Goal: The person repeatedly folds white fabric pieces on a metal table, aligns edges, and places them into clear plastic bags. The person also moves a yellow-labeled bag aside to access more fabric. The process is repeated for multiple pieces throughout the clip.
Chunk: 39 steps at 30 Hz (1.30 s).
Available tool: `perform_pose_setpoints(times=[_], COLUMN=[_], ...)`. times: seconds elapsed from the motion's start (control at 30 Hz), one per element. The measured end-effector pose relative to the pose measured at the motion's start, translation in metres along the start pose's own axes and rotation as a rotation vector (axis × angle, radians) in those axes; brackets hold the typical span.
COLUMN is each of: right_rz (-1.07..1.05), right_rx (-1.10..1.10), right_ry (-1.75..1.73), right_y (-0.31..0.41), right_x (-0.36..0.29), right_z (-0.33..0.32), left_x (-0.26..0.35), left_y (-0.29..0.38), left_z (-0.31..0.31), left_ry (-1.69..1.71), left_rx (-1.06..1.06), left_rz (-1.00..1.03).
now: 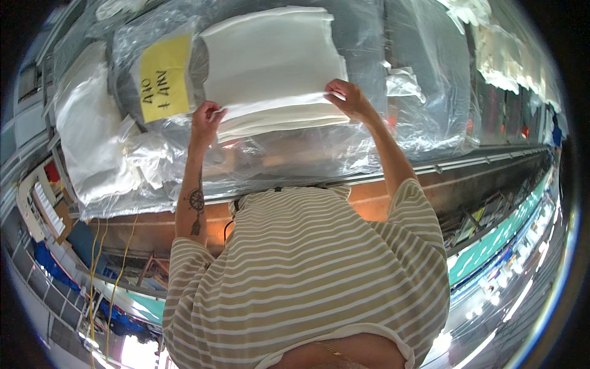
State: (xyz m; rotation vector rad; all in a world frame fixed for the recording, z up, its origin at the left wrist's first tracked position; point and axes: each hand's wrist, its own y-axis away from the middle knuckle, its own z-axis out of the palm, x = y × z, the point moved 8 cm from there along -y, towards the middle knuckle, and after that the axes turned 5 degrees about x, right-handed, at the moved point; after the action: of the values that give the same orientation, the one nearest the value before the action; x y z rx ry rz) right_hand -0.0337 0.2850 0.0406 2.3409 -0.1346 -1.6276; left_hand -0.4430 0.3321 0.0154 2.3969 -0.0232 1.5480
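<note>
A stack of white fabric pieces (276, 60) lies in front of me on clear plastic sheeting (295, 152). My left hand (206, 123) pinches the near left corner of the top piece between thumb and fingers. The near right corner is pinched in my right hand (349, 98). Between both hands the near edge of that piece is drawn fairly straight and looks slightly lifted. Below it, the edges of several more layers (286, 121) show, a little creamier in tone. Just left of the stack, a yellow paper sheet (166, 78) bears handwriting and lies among the plastic.
More white fabric (92, 124) lies at the left beside crumpled plastic. A small white scrap (404, 84) rests right of the stack. White cloths (504, 60) hang or lie at the far right. A metal rail (488, 159) runs along the table's near edge. Yellow cords (122, 258) hang at lower left.
</note>
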Motion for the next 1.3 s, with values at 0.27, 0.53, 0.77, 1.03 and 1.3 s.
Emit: perform_pose_setpoints(times=[0.27, 0.53, 0.77, 1.03, 1.3], right_rz=[0.21, 0.07, 0.117, 0.088, 0.126], right_rx=[0.238, 0.224, 0.399, 0.47, 0.487], right_ry=[0.186, 0.05, -0.111, 0.001, 0.0], right_y=[-0.006, 0.003, 0.01, 0.011, 0.014], right_x=[0.023, 0.032, 0.036, 0.034, 0.04], right_z=[-0.023, -0.026, -0.028, -0.029, -0.024], left_x=[-0.009, -0.022, -0.023, -0.029, -0.028], left_y=[-0.022, -0.023, -0.023, -0.027, -0.026], left_z=[0.0, 0.001, 0.002, 0.004, 0.005], left_ry=[-0.06, -0.077, -0.065, -0.132, -0.077], left_rx=[0.069, 0.043, 0.051, 0.039, 0.003], left_rz=[0.028, 0.089, 0.08, 0.036, 0.027])
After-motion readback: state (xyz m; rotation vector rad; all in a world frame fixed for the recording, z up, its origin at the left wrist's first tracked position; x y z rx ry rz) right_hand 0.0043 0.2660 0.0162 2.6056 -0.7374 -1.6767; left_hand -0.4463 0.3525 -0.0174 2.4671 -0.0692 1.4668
